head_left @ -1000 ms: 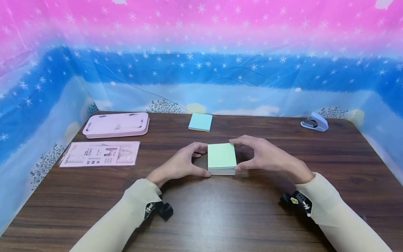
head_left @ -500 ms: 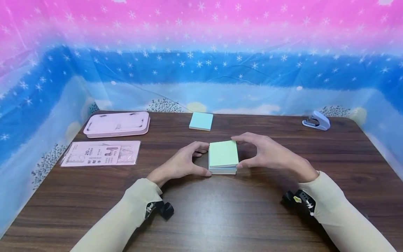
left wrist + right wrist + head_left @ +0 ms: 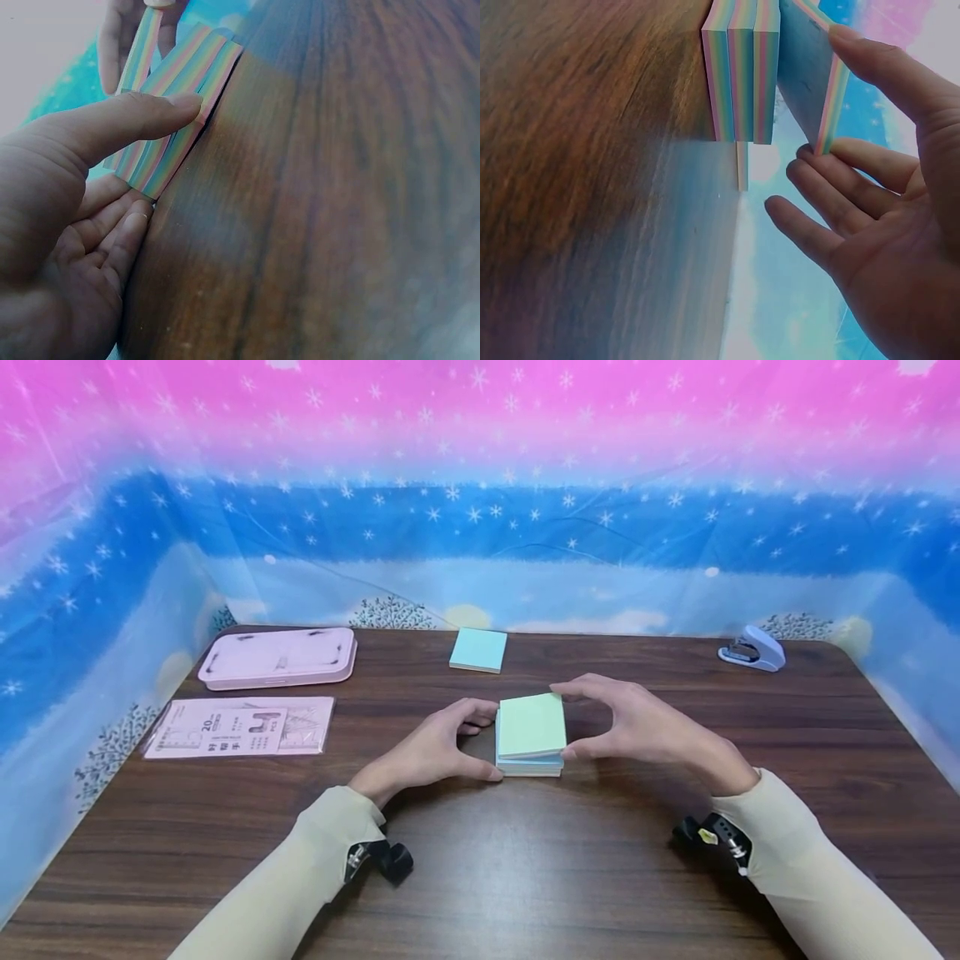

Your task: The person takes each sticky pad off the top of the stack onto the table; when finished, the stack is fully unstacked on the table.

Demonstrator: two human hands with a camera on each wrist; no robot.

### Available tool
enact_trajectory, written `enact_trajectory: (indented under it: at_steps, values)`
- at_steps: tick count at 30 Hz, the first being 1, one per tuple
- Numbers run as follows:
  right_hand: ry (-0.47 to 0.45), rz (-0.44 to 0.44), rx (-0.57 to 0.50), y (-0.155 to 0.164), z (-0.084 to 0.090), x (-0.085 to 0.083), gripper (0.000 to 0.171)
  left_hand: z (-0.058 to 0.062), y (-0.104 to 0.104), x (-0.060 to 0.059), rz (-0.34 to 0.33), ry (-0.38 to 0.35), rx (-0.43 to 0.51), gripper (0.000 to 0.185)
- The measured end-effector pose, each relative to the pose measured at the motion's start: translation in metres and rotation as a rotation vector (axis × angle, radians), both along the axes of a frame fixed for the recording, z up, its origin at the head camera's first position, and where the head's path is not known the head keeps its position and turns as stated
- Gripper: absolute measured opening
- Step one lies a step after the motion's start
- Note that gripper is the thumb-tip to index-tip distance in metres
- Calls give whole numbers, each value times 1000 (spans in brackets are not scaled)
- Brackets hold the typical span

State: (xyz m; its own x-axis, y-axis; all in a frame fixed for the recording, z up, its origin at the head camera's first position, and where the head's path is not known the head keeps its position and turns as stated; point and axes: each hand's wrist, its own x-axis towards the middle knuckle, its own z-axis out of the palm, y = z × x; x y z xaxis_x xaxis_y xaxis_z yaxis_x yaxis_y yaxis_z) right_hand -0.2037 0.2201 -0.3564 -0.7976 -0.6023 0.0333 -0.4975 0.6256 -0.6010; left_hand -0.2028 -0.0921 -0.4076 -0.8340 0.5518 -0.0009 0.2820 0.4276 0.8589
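My right hand (image 3: 637,722) pinches the top sticky note pad (image 3: 532,725), pale green above, between thumb and fingers at its right corners. That pad tilts, its right side raised off the stack. In the right wrist view, a wedge-shaped gap parts the lifted pad (image 3: 810,75) from three pads (image 3: 741,82) with rainbow-striped edges. My left hand (image 3: 431,745) holds the left side of the lower pads (image 3: 529,768), which lie on the table. Its thumb (image 3: 169,114) crosses their striped edges in the left wrist view.
Behind the stack lies a separate turquoise sticky note pad (image 3: 478,649). At the left are a pink pencil case (image 3: 277,657) and a packaged ruler set (image 3: 240,727). A lavender stapler (image 3: 754,649) stands at the back right of the wooden table (image 3: 480,877).
My right hand has moved slightly up and right, raising the right side of the top pad from the stack. The left hand has stayed at the lower pads.
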Motion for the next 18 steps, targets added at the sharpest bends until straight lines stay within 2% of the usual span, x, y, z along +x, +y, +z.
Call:
enact_trajectory:
  at_steps: [18]
  values:
    - [142,-24,-85,0,-1,0,76,-1,-1,0,-4,-3,13,83]
